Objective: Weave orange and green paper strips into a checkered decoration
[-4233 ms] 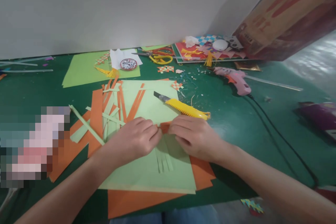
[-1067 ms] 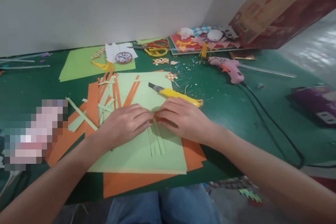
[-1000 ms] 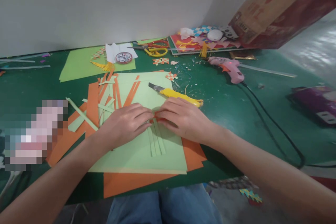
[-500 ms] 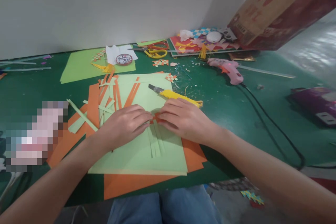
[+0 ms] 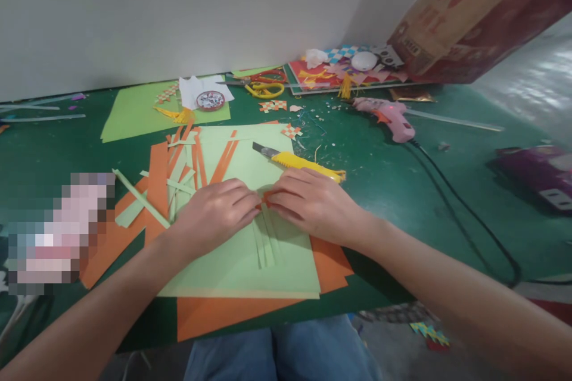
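Note:
Over the middle of the pale green paper sheets [image 5: 205, 277], my left hand [image 5: 223, 208] and my right hand [image 5: 308, 199] meet almost fingertip to fingertip. Both pinch a small woven piece of orange and pale green paper strips [image 5: 267, 244]; its orange part shows only in the narrow gap between the fingers. The loose green strip ends hang toward me. Just beyond my right hand lies a yellow utility knife [image 5: 299, 164] with its blade out, pointing left. Loose orange strips [image 5: 226, 158] and green strips lie beyond my left hand.
Orange paper [image 5: 232, 315] sticks out under the green sheets. A pink glue gun [image 5: 391, 119] rests at the right, its black cord [image 5: 465, 202] running toward me. Scissors [image 5: 266, 89], a round dish [image 5: 211, 100] and a board of woven pieces [image 5: 344, 68] line the back. A cardboard box [image 5: 473, 18] stands behind.
Both hands keep their pinch on the woven paper strips, with only a tiny shift of the fingers. The surrounding things stay where they were.

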`<action>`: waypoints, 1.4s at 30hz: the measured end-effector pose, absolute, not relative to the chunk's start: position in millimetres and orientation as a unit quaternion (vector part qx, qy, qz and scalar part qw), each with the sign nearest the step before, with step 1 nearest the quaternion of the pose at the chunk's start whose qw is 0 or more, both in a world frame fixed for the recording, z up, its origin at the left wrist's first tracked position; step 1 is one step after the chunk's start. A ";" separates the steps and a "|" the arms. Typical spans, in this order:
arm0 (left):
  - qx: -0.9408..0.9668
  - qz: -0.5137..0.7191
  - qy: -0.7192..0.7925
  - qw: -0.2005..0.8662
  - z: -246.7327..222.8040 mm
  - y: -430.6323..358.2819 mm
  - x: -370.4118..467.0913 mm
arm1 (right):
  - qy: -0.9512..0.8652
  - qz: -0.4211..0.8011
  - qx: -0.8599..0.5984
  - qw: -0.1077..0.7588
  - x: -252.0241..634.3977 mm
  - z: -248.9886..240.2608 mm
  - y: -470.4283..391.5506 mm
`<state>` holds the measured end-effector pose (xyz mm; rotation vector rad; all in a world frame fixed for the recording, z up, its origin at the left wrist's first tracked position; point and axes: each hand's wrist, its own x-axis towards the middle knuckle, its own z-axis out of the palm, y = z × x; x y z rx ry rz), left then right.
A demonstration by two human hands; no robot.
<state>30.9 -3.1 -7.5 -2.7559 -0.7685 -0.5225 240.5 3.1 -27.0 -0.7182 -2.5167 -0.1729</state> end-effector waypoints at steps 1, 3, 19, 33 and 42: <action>-0.941 -0.178 -0.263 0.119 -7.7 -3.2 30.8 | -0.928 -0.061 -0.266 0.255 240.4 -27.0 3.1; -0.940 -0.179 -0.264 0.123 -8.1 -3.3 30.8 | -0.928 -0.059 -0.269 0.251 240.4 -26.9 3.2; -0.951 -0.163 -0.232 0.125 -9.1 -3.1 31.4 | -0.926 -0.058 -0.266 0.261 239.9 -29.1 4.1; -0.953 -0.188 -0.223 0.084 -4.2 -3.0 25.9 | -0.927 -0.007 -0.266 0.264 241.9 -26.2 3.7; -0.955 -0.147 -0.227 0.124 -3.7 -2.8 29.9 | -0.929 -0.011 -0.269 0.253 242.0 -26.0 3.4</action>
